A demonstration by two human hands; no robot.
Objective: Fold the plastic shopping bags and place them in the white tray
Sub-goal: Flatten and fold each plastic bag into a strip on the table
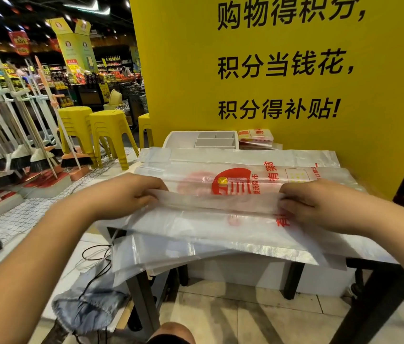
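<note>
Your left hand (131, 192) and right hand (320, 204) each pinch one end of the plastic bag (216, 204) at its turned-over edge, its long axis running side to side between them, with the white tray (203, 140) beyond, nearer your left.

- The plastic bag (216, 204) in the grip is milky, translucent white with red characters.
- Just beyond the grip, its logo (230, 181) is a red half-disc with a yellow patch and white stripes.
- Farther beyond the grip, the tray (171, 140) is white with pale grey dividers.
- Right of the tray, the folded bags (255, 137) show yellow, red and white.
- Behind them, the wall (176, 70) is bright yellow with black characters.
- Far left of the grip, the stools (111, 125) are yellow.
- Below the grip, the table legs (144, 301) are black and the floor tiles (245, 324) beige.
</note>
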